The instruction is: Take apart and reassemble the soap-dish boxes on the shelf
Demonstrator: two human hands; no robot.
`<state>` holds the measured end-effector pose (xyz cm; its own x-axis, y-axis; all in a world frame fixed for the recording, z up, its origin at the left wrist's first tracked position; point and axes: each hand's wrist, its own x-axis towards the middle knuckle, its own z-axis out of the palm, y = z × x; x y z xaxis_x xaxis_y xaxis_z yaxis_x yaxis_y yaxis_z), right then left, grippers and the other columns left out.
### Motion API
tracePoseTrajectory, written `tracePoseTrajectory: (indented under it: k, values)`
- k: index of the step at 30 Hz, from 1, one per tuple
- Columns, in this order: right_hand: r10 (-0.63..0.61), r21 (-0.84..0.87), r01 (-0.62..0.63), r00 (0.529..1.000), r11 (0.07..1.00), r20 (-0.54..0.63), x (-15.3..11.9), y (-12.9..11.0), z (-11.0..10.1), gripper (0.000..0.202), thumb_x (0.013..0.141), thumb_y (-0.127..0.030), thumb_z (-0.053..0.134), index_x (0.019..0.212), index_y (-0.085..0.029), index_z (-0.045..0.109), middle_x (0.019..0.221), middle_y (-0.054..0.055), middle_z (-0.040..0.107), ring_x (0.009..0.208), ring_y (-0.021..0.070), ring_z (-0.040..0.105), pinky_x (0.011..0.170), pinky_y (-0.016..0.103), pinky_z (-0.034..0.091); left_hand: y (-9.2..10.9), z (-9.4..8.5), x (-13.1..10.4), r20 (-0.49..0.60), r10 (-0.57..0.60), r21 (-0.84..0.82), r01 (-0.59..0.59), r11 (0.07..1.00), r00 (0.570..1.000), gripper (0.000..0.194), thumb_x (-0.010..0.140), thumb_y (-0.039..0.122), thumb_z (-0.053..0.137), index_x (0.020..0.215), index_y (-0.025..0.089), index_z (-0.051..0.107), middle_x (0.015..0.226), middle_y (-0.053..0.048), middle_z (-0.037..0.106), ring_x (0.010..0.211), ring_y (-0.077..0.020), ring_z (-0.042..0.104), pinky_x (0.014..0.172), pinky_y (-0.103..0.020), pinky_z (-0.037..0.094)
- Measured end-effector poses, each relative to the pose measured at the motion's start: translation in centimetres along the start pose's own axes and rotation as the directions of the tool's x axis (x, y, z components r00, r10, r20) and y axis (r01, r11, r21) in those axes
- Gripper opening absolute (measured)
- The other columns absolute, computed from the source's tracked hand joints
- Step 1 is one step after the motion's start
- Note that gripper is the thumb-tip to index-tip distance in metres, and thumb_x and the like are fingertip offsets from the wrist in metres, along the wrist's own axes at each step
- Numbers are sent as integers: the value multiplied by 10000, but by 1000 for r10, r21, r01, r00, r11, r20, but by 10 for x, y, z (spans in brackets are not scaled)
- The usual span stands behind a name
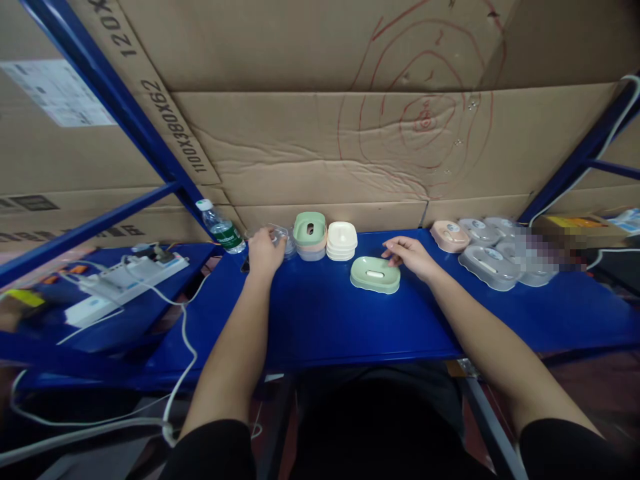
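Observation:
My left hand [267, 250] is at the back of the blue table, its fingers curled over a clear plastic lid [286, 241] at a pile of similar clear pieces. My right hand [407, 255] hovers by the right end of a light green oval dish [373, 275], thumb and fingers a little apart with nothing seen between them. The dish lies on the table with a white piece in its middle. Between the hands stand stacked green, pink and grey frames [310, 230] with an opening on top, and beside them a stack of cream trays [342, 241].
A water bottle [220, 227] stands left of my left hand. Several grey lidded dishes [487, 267] and a pink one [450, 235] are grouped at the right. A power strip [125, 290] with cables lies at the left. Cardboard [300, 133] backs the table, between blue posts.

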<state>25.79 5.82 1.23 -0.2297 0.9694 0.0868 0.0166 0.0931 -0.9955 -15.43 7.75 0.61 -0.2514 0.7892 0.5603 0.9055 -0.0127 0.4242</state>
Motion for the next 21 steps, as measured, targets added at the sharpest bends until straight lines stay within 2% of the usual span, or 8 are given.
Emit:
tracePoseTrajectory:
  k: [4, 8, 10, 15, 21]
  values:
    - [-11, -33, 11, 1000, 999, 6, 1, 2, -1, 360, 824, -510, 821, 939, -186, 717, 840, 53, 775, 563, 113, 673, 548, 245, 569, 0, 4, -1, -2, 62, 45, -62, 997, 998, 412, 860, 471, 605, 1086, 137, 687, 997, -179, 694, 1115, -393, 610, 1054, -535, 432]
    - [-36, -67, 36, 999, 997, 7, 2, 4, -2, 382, 805, -533, 825, 940, -192, 718, 835, 52, 775, 572, 118, 670, 545, 247, 565, -1, 6, -3, -44, 21, 29, -20, 999, 999, 450, 802, 548, 671, 1025, 160, 723, 997, -163, 671, 1113, -378, 607, 1069, -513, 434]
    - [-53, -92, 53, 999, 994, 1, 2, 5, -2, 389, 794, -538, 829, 935, -194, 718, 823, 49, 773, 570, 120, 663, 542, 249, 561, -3, 6, -3, -70, -4, 7, 5, 1000, 998, 420, 782, 571, 693, 935, 181, 725, 976, -149, 656, 1105, -370, 606, 1071, -506, 437]
    - [-103, -146, 103, 995, 984, 4, 1, 4, -1, 383, 792, -540, 820, 926, -194, 722, 813, 49, 769, 585, 133, 667, 559, 266, 567, -7, 8, 0, -52, 21, -30, -23, 999, 998, 350, 749, 528, 731, 657, 236, 560, 856, -99, 610, 1085, -345, 596, 1066, -498, 443]
    - [-110, -158, 109, 994, 981, 5, 0, 3, -1, 389, 794, -550, 806, 924, -194, 720, 817, 48, 765, 589, 137, 668, 567, 273, 566, -11, 13, 2, -91, -19, -84, 11, 996, 996, 453, 674, 495, 801, 634, 248, 423, 960, -85, 554, 1143, -305, 558, 1093, -455, 441]
